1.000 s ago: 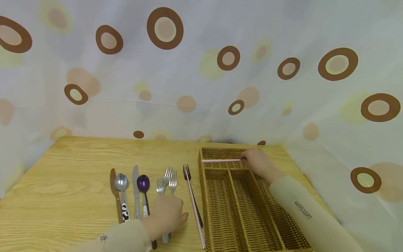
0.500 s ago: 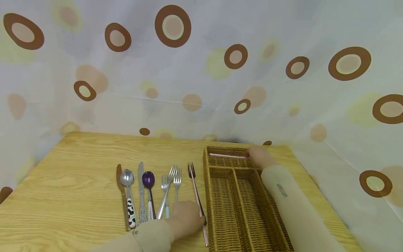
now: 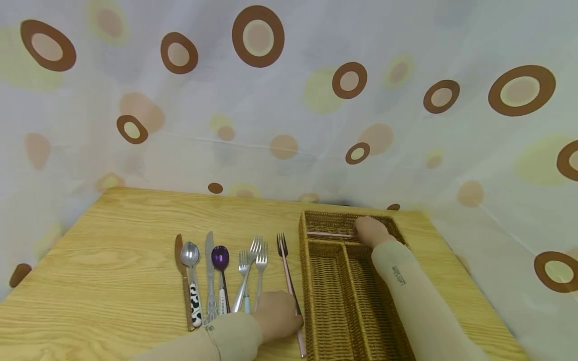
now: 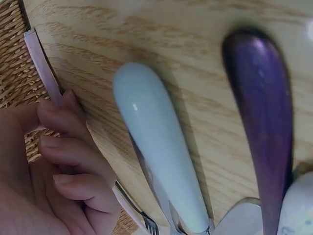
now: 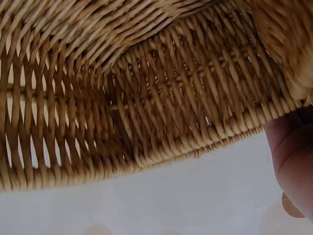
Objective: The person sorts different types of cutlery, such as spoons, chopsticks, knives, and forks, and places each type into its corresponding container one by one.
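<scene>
- Lying beside the brown wicker tray (image 3: 328, 286), one slim pink stick (image 3: 287, 276) is pinched by the left hand (image 3: 277, 315).
- Inside the tray's rear compartment, another pink stick (image 3: 329, 234) is gripped by the right hand (image 3: 371, 230).

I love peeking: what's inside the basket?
Inside the basket, a pink stick shows at the back; the right hand hides its right end. The sleeve covers much of the right side, so I can't see there.

The sticks (image 3: 287, 276) are pink, the basket (image 3: 308, 296) brown, one spoon (image 3: 220, 257) purple.
</scene>
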`<state>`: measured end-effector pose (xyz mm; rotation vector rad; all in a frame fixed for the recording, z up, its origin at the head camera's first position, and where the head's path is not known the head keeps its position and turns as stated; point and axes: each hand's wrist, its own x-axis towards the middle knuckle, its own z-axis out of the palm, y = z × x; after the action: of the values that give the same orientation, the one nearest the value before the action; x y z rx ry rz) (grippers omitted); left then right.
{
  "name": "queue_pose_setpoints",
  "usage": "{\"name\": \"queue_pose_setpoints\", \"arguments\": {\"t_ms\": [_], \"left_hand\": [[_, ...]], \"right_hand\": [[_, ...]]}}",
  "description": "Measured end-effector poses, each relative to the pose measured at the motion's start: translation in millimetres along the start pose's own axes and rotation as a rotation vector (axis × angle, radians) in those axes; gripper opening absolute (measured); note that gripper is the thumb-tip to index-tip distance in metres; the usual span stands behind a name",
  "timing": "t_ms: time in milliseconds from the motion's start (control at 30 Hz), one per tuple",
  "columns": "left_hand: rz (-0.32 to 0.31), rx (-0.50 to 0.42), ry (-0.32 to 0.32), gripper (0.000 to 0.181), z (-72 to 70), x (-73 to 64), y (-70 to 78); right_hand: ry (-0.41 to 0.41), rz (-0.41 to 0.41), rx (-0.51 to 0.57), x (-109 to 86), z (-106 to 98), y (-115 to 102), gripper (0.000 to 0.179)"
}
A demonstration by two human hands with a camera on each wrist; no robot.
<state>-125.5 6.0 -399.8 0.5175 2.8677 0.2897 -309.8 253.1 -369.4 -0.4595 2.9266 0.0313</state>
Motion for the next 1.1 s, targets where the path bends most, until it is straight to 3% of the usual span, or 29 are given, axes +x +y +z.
{"name": "queue_pose_setpoints", "arguments": {"t_ms": [167, 333, 767, 1100], "left_hand": [[-0.009, -0.085, -0.034, 0.043, 1.3, -0.7, 0.8], [-0.026, -0.178, -0.064, 0.045, 2.3, -0.4, -0.5], [-0.074, -0.599, -0.075, 0.033, 1.0, -1.6, -18.2], [-0.065, -0.651, -0.021, 0.046, -16.5, -5.0, -33.6]], "right_hand": [[-0.06, 0.007, 0.041, 0.0, 2, 2, 0.011], [-0.106, -0.004, 0.087, -1.3, 2, 5, 0.012], [-0.084, 0.019, 0.086, -6.5, -6, 7, 0.02], [0.013, -0.036, 0.028, -13.2, -25, -8, 0.022]]}}
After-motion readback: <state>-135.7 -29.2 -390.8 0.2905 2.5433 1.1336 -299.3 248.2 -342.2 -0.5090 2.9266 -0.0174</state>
